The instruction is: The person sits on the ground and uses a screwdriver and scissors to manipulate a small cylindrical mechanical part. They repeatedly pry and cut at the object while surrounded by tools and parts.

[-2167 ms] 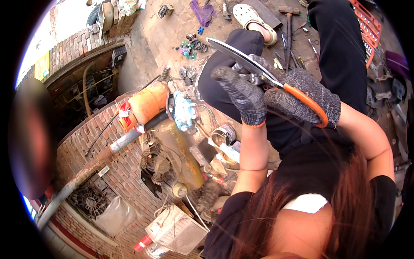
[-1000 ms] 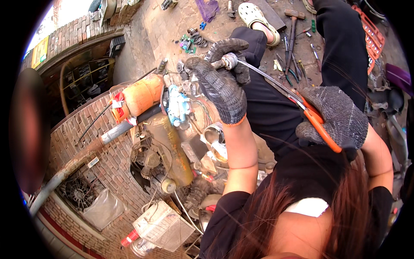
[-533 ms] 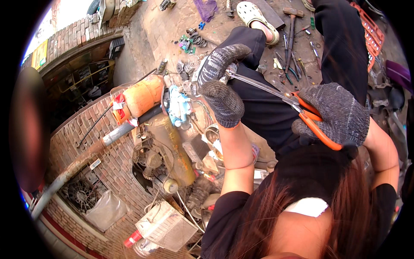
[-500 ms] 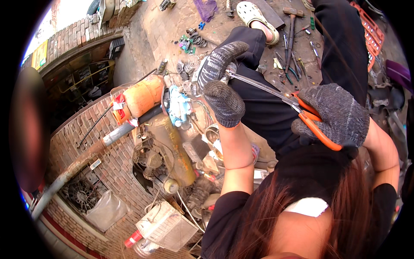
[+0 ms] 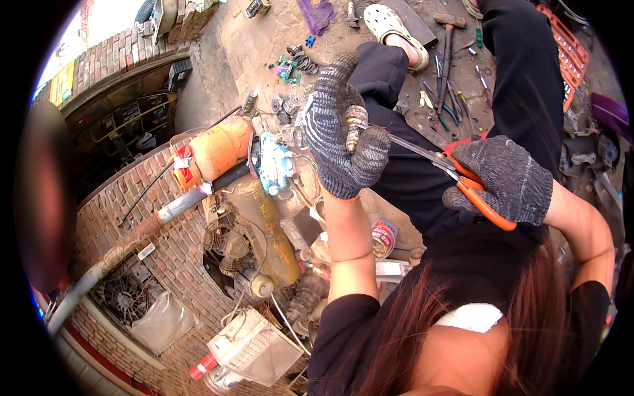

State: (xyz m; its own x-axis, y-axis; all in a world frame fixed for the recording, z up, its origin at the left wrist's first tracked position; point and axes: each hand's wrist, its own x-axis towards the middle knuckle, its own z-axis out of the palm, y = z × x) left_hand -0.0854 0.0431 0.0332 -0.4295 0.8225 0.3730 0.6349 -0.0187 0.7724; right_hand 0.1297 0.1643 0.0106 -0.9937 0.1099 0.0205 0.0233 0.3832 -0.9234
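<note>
My left hand (image 5: 332, 135), in a grey knitted glove, is closed around a small ridged metal cylinder (image 5: 356, 124), which shows between the thumb and fingers. My right hand (image 5: 507, 177), gloved the same way, grips long-nose pliers (image 5: 487, 207) by their orange handles. The long thin jaws stretch left toward the cylinder, their tips near my left thumb. Whether the tips touch the cylinder, I cannot tell.
A hammer (image 5: 446, 59), pliers and screwdrivers lie on the ground beyond my knees. An orange tank (image 5: 221, 146), a yellowish cylinder (image 5: 271, 231) and machine parts crowd the left side. An orange plastic tray (image 5: 566, 49) lies at far right.
My left hand has turned and opened toward me, bringing the metal cylinder into sight. My right hand has moved slightly left with the pliers.
</note>
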